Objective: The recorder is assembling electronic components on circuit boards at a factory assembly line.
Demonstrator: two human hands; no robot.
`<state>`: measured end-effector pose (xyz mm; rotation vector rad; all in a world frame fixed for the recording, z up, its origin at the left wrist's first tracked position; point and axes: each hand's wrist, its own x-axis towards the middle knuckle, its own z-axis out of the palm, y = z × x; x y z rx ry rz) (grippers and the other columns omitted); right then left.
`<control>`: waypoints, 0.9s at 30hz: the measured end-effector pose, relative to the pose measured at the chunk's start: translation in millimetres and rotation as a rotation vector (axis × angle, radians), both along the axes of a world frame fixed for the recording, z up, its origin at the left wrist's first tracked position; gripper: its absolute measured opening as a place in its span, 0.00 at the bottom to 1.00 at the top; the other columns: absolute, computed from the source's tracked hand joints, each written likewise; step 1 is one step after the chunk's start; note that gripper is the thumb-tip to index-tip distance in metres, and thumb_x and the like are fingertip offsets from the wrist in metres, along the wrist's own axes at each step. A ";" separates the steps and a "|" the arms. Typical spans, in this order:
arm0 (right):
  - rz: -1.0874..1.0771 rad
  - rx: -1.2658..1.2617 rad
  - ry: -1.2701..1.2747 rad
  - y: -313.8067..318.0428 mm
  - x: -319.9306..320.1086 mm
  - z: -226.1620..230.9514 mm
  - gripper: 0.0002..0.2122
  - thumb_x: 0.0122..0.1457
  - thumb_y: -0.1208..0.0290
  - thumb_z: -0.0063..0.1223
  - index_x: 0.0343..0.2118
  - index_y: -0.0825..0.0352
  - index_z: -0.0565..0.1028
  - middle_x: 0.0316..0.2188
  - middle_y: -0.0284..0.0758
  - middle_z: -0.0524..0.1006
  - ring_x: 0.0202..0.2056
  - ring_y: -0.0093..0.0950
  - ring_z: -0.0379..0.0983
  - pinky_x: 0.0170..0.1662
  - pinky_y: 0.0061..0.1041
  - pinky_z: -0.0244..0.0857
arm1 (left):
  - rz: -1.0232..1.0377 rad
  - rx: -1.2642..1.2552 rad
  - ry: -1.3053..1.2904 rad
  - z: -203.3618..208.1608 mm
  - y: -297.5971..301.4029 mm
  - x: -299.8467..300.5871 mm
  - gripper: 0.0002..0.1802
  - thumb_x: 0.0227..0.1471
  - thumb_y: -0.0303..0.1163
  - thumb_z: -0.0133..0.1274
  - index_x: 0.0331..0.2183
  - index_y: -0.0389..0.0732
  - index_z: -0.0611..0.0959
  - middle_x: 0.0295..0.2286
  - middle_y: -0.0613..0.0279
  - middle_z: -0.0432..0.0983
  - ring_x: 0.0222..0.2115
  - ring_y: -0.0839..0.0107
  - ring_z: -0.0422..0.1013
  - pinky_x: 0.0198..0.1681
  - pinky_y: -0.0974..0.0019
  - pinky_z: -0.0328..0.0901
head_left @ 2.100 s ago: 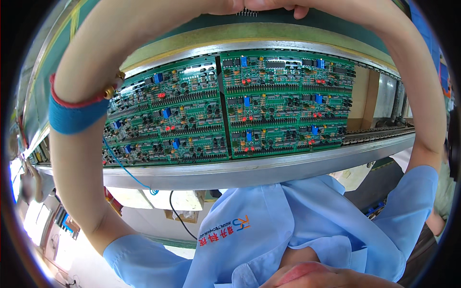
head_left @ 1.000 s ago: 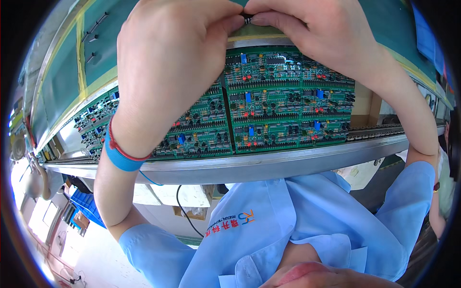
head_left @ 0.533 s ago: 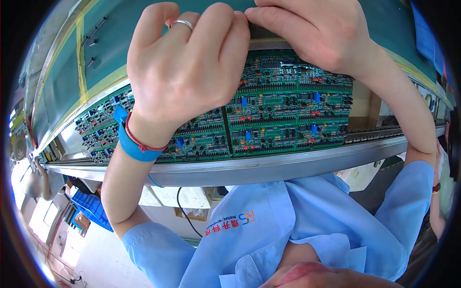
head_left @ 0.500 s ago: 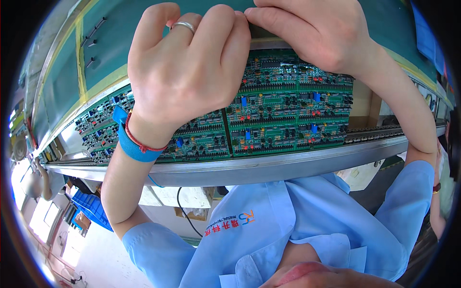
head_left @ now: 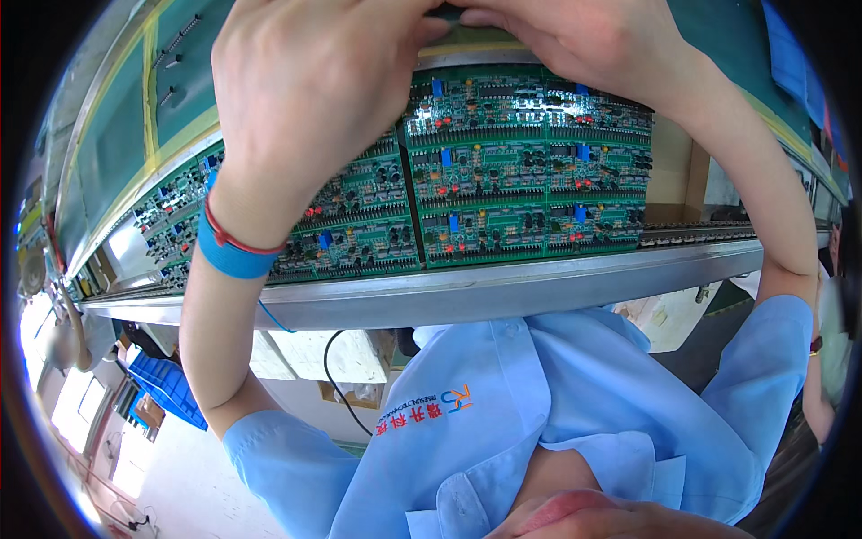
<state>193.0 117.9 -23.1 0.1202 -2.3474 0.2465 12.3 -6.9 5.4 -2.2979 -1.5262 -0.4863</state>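
Observation:
Both hands reach to the upper edge, over the far side of several green circuit boards (head_left: 480,234) set in rows on a metal-edged rail. My left hand (head_left: 310,85), with a blue wristband (head_left: 235,256) and a red cord at the wrist, has its fingers curled. Close beside it, my right hand (head_left: 588,40) is bent inward, thumb and fingers drawn together. The fingertips nearly meet near the top edge; whatever they pinch is hidden or cut off. The boards carry blue blocks, red parts and black chips.
A metal rail (head_left: 539,292) runs between my body and the boards. On the green mat (head_left: 193,90) at far left lie small dark pin strips (head_left: 184,40). A blue bin (head_left: 166,391) stands at lower left; another person's arm (head_left: 815,395) shows at the right edge.
Both hands sit higher in the picture, and my left hand has shifted slightly left. The boards and rail also appear higher, as the view has tilted.

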 end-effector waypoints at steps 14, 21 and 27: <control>-0.348 -0.575 -0.540 -42.6 8.3 59.1 0.05 0.54 0.74 0.63 0.32 0.66 0.78 0.30 0.40 0.74 0.31 0.30 0.76 0.33 0.33 0.70 | 0.251 -0.209 -0.303 33.0 -25.0 10.4 0.11 0.49 0.25 0.61 0.38 0.43 0.86 0.29 0.60 0.82 0.27 0.68 0.76 0.35 0.63 0.65; -0.206 -0.299 -0.497 -93.8 49.9 36.7 0.07 0.48 0.82 0.65 0.32 0.71 0.79 0.29 0.41 0.75 0.26 0.32 0.73 0.27 0.26 0.67 | 0.024 -0.215 -0.326 14.4 -128.6 38.3 0.15 0.42 0.30 0.67 0.37 0.41 0.88 0.23 0.68 0.74 0.21 0.73 0.69 0.41 0.62 0.61; -0.245 -0.109 -0.434 -99.2 43.4 20.5 0.10 0.44 0.79 0.65 0.31 0.71 0.79 0.28 0.39 0.75 0.23 0.32 0.73 0.23 0.24 0.66 | -0.043 -0.126 -0.341 -20.8 -155.3 50.8 0.10 0.47 0.32 0.65 0.34 0.39 0.88 0.22 0.70 0.71 0.18 0.77 0.65 0.36 0.65 0.60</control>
